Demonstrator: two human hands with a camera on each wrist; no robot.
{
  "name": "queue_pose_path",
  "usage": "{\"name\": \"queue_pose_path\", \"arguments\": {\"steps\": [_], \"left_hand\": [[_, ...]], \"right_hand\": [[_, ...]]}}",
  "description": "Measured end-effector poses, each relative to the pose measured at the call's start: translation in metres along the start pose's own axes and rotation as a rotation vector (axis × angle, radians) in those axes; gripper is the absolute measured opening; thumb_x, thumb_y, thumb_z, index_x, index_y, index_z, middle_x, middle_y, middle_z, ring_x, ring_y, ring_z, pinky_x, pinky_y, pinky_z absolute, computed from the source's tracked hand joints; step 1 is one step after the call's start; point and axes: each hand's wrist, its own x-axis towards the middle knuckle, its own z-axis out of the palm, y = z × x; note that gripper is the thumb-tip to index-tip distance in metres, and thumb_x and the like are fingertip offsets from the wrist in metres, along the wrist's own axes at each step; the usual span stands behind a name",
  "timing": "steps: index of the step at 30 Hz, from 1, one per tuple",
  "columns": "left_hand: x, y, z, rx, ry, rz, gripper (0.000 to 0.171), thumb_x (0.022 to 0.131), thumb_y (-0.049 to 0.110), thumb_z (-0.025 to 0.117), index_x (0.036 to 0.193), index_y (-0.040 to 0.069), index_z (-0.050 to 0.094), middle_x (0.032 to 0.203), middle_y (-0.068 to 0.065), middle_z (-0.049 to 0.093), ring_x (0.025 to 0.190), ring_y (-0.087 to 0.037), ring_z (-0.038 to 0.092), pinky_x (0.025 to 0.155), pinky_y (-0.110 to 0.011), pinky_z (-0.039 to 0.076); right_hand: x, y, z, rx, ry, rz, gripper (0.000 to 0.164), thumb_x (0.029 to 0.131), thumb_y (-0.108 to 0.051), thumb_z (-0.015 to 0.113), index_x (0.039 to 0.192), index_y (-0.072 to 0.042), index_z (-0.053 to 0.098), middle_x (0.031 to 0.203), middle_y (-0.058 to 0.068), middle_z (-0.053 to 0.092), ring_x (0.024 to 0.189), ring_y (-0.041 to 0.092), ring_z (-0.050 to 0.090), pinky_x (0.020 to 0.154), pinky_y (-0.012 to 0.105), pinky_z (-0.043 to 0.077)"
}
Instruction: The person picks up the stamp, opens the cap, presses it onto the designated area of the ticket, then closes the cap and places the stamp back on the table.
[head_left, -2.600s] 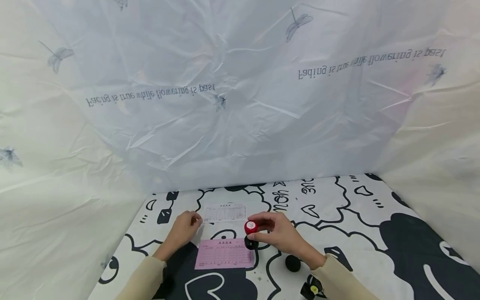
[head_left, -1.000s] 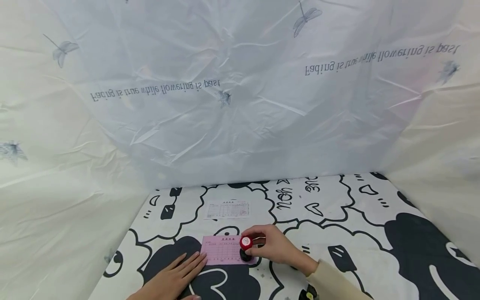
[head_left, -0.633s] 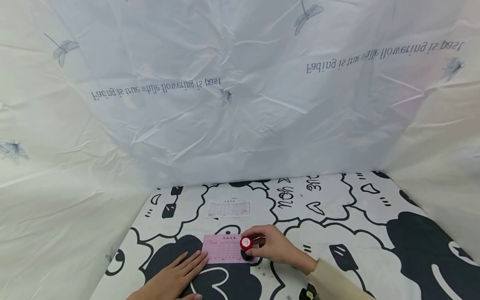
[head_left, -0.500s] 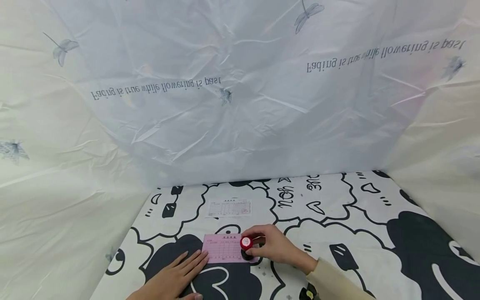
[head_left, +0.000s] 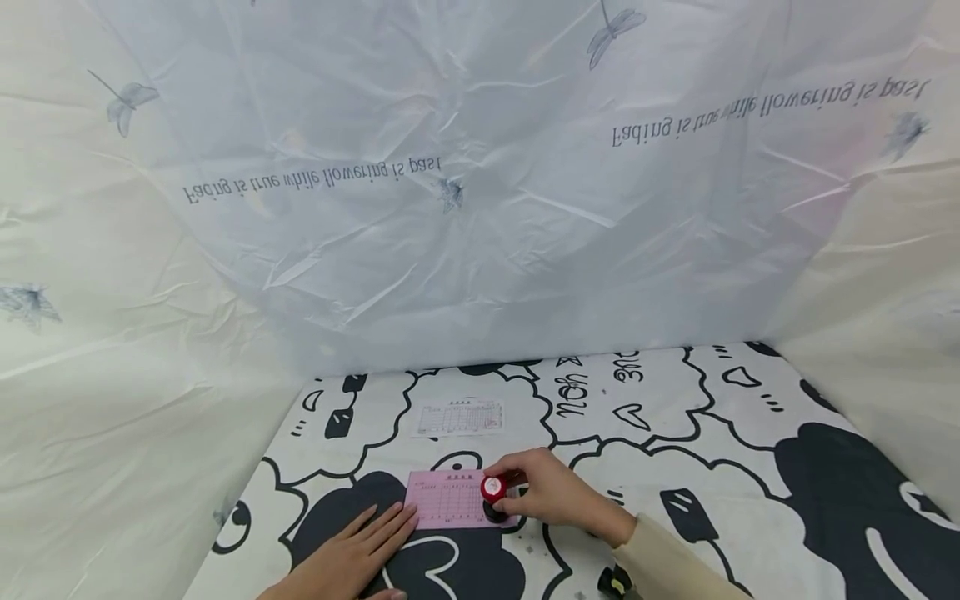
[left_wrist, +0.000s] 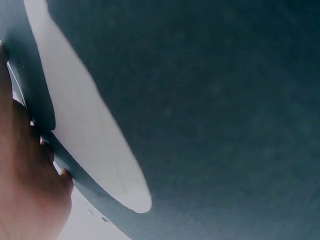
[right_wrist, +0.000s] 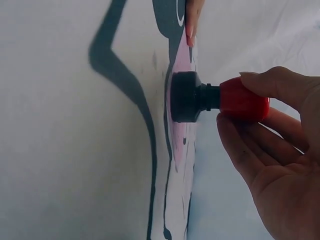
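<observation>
My right hand [head_left: 551, 492] pinches the red knob of a stamp [head_left: 492, 490] between thumb and fingers. In the right wrist view, the black base of the stamp [right_wrist: 184, 97] stands upright on the pink paper. That sheet is a pink printed form [head_left: 446, 502], and the stamp covers its right end. My left hand [head_left: 352, 550] lies flat with straight fingers, fingertips on the form's left edge. The left wrist view catches only part of the left hand [left_wrist: 30, 175] beside the dark cloth print.
A white printed form [head_left: 459, 418] lies beyond the pink one, with a reddish mark at its right end. A small black and yellow object [head_left: 615, 582] sits by my right sleeve. A pale plastic sheet [head_left: 480, 250] hangs behind the patterned cloth [head_left: 637, 475].
My left hand has left the white form and come down onto the pink form's left edge. My right hand has brought the stamp lower, onto the pink form; over the last half second both stay put.
</observation>
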Motion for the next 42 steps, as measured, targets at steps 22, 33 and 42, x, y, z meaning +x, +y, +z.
{"name": "queue_pose_path", "arguments": {"steps": [22, 33, 42], "left_hand": [[0.003, 0.000, -0.006, -0.096, -0.060, -0.025, 0.080, 0.104, 0.072, 0.038, 0.169, 0.027, 0.022, 0.173, 0.009, 0.032, 0.159, -0.013, 0.033, 0.120, -0.012, -0.027], [0.004, -0.001, -0.020, -0.137, -0.129, -0.047, 0.080, 0.103, 0.072, 0.039, 0.168, 0.028, 0.024, 0.173, 0.010, 0.033, 0.157, -0.018, 0.039, 0.122, -0.036, 0.029], [0.006, -0.002, -0.026, -0.181, -0.147, -0.057, 0.083, 0.100, 0.077, 0.040, 0.167, 0.028, 0.028, 0.171, 0.009, 0.037, 0.155, -0.019, 0.042, 0.116, -0.049, 0.047]], "right_hand": [[0.010, -0.009, -0.002, -0.131, -0.007, 0.026, 0.023, 0.073, 0.000, 0.083, 0.093, -0.012, 0.081, 0.075, -0.011, 0.069, 0.066, -0.004, 0.058, 0.060, 0.016, 0.052], [0.014, -0.016, -0.007, -0.259, -0.081, -0.003, 0.019, 0.080, -0.008, 0.084, 0.097, -0.016, 0.078, 0.083, -0.011, 0.072, 0.076, -0.003, 0.061, 0.067, 0.017, 0.053], [0.007, -0.007, -0.005, -0.112, -0.073, -0.038, 0.029, 0.092, -0.020, 0.083, 0.119, -0.014, 0.074, 0.106, -0.004, 0.079, 0.095, -0.002, 0.071, 0.084, 0.025, 0.063]]}}
